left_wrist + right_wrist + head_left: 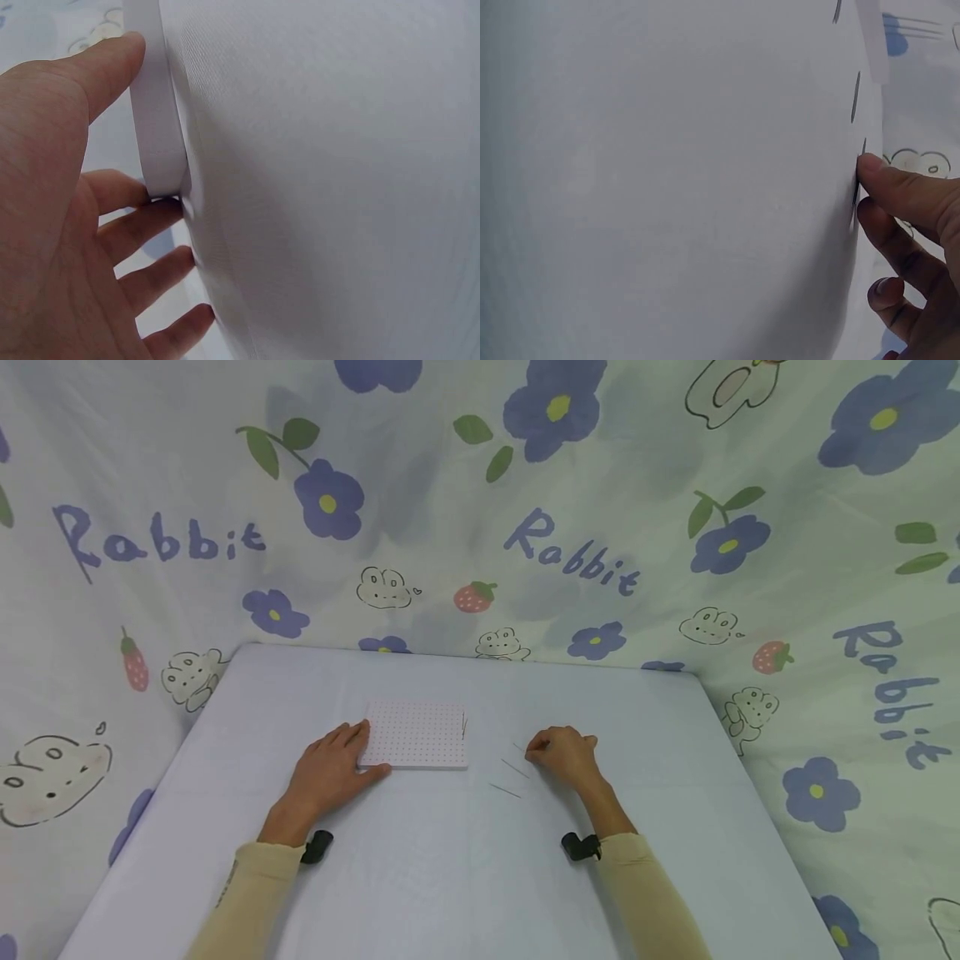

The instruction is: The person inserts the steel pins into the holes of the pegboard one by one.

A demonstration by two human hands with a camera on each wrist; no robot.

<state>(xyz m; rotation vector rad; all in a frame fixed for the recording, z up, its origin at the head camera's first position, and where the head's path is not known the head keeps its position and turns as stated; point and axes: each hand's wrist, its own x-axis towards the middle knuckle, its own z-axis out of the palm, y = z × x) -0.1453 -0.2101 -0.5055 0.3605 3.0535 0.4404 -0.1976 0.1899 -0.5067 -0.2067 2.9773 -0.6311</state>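
- The flowered cloth backdrop (480, 527) around you reads "Rabbit" several times over.
- One flat, white, square pegboard (417, 734) dotted with small holes lies at the table's (465, 877) middle; your left hand (326, 772) rests flat against its left edge, fingers relaxed.
- Three thin metal pins (514, 767) lie loose just right of it.
- Your right hand (564, 754) pinches at the farthest pin, fingertips (877, 176) together.

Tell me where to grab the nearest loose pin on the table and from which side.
Pinch the loose pin at its middle, from above: it lies flat and thin on the table, leaving no edge to slide under. The right hand is closest.
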